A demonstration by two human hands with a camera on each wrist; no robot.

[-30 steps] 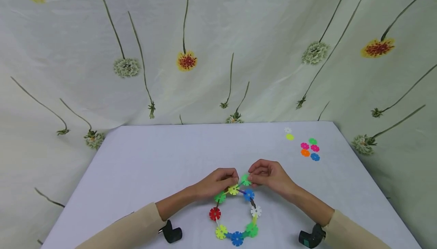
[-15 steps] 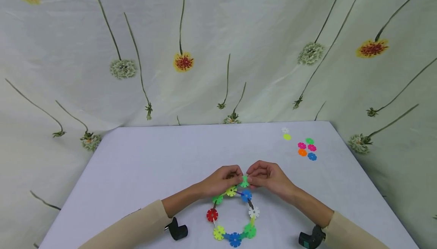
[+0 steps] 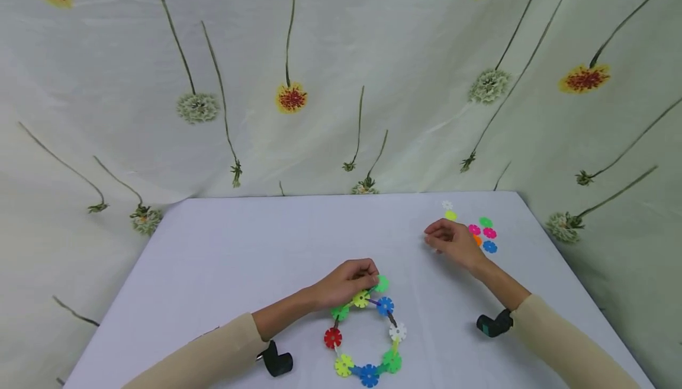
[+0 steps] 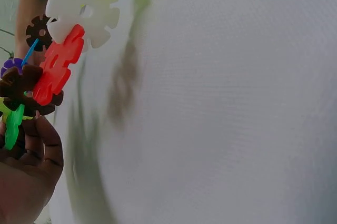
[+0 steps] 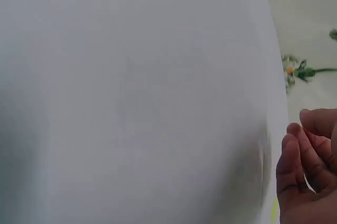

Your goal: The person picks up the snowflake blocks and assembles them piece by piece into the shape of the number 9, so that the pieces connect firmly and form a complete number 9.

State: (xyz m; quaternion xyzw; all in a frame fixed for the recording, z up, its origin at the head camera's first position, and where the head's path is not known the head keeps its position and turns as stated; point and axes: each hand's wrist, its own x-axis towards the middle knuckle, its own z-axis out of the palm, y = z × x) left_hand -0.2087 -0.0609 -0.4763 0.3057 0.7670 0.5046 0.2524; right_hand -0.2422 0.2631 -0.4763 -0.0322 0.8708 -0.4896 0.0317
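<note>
Flower-disc ring [image 3: 333,337] is at the near side of a white-clothed table [image 3: 240,247], floral backdrop [image 3: 325,39] behind; left hand [image 3: 346,282] pinches its far edge; right hand [image 3: 455,244], fingers relaxed and free, hovers beside loose discs [image 3: 489,233].

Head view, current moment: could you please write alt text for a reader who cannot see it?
A person's left grip pinches the far side of a ring of colourful flower-shaped discs at a white table. The right grip, holding nothing visible, hovers near loose discs toward the far right. A flower-printed backdrop hangs behind.
</note>
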